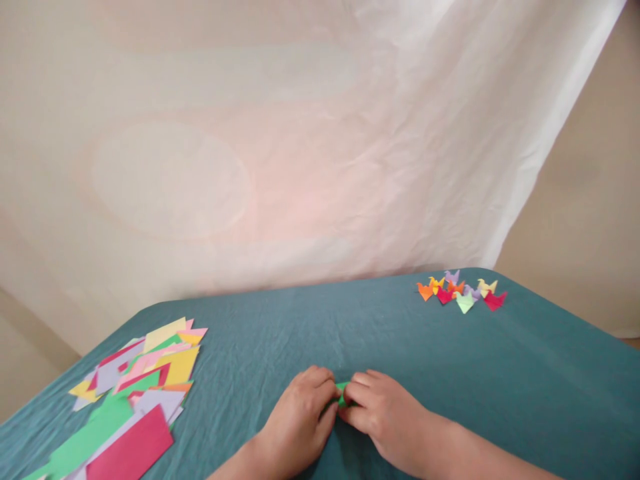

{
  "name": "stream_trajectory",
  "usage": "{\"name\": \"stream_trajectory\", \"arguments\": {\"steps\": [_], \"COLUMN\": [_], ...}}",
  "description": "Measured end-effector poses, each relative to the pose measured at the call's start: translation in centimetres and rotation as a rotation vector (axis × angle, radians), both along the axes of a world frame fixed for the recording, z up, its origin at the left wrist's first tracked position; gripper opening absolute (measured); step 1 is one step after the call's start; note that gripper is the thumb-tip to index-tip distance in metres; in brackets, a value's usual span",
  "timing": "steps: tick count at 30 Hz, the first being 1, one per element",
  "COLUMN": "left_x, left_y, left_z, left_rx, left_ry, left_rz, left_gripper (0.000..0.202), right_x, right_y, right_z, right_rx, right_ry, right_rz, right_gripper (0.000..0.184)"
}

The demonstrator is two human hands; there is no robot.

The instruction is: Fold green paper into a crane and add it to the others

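Observation:
A small piece of green paper (342, 393) shows between my two hands near the front middle of the table. My left hand (303, 420) is closed on its left side, thumb and fingers pinched together. From the right, my right hand (383, 417) pinches the same paper, its fingers curled. Most of the paper is hidden behind my fingers, so its folded shape cannot be made out.
A loose pile of coloured paper sheets (133, 440) lies on the left of the teal cloth-covered table (280, 333). Several small folded paper birds (465, 302) stand together at the back right. Behind the table hangs a pale cloth (300, 167).

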State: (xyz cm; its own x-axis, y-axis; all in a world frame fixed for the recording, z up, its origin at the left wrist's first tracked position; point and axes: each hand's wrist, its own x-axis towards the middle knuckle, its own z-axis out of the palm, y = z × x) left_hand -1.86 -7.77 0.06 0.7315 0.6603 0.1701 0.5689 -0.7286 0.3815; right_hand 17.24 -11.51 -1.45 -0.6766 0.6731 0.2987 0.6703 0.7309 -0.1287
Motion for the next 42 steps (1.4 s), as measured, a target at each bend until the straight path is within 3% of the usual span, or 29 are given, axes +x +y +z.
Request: {"name": "stream_trajectory", "arguments": {"steps": [7, 22, 26, 32, 36, 39, 42], "left_x": [-0.2, -2.4, -3.0, -2.7, -2.2, -1.8, -1.6], "left_y": [0.5, 2.0, 2.0, 2.3, 1.9, 1.5, 1.1], "left_z": [0.2, 2.0, 1.9, 0.7, 0.3, 0.0, -0.3], "left_rx": [-0.054, -0.277, -0.305, -0.247, -0.222, -0.213, -0.148], "left_ry": [-0.048, -0.020, -0.027, -0.165, -0.167, -0.209, -0.252], "left_rz": [0.050, 0.038, 0.031, 0.139, 0.137, 0.142, 0.135], "left_gripper": [0.012, 0.045, 0.052, 0.020, 0.016, 0.016, 0.016], "right_x": [0.4, 2.1, 2.9, 3.0, 2.2, 1.7, 1.5], "right_y": [0.3, 0.8, 1.3, 2.1, 1.7, 1.4, 1.4], "right_z": [0.2, 1.5, 0.8, 0.4, 0.7, 0.6, 0.3], "right_rx": [0.038, -0.047, -0.142, -0.349, -0.406, -0.387, -0.325], "right_ry": [-0.101, -0.139, 0.029, 0.532, 0.556, 0.539, 0.536], "right_rz": [-0.022, -0.062, -0.154, -0.363, -0.268, -0.190, -0.200], "right_gripper": [0.017, 0.023, 0.030, 0.023, 0.020, 0.021, 0.017]}}
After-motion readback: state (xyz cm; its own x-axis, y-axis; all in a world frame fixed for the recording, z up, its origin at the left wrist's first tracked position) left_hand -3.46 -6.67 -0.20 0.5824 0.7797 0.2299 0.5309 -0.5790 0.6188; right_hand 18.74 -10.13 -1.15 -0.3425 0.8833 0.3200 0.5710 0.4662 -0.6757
